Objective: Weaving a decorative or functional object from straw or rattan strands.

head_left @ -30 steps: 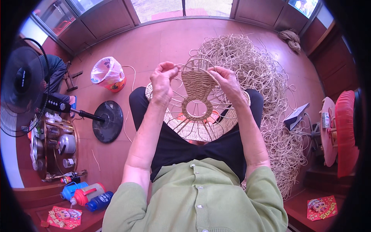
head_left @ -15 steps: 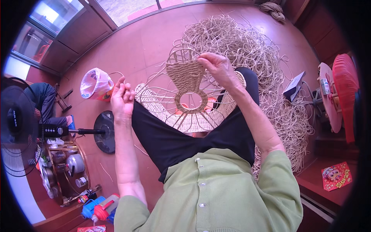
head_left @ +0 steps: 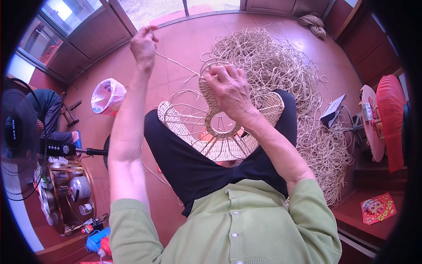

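Across my thighs lies a woven straw-coloured cord piece (head_left: 220, 152), with a small ring in its middle, spokes and a curved outer band. My right hand (head_left: 231, 90) is closed on its far woven section, covering much of it. My left hand (head_left: 144, 48) is raised far out to the left, fingers curled into a fist around a cord. That cord (head_left: 178, 64) runs taut from the fist down to the edge of the weave beside my right hand. Loose loops of cord stick up at the piece's left side.
A big tangled heap of cord (head_left: 263, 57) spreads ahead and down my right side. A lined bucket (head_left: 108, 94) stands at left, near a black fan (head_left: 17, 132) and a person in dark trousers (head_left: 46, 112). A red plastic seat (head_left: 391, 123) is at far right.
My left hand has swung up and away, drawing the cord out taut. My right hand has moved slightly down and left and now covers more of the far weave.
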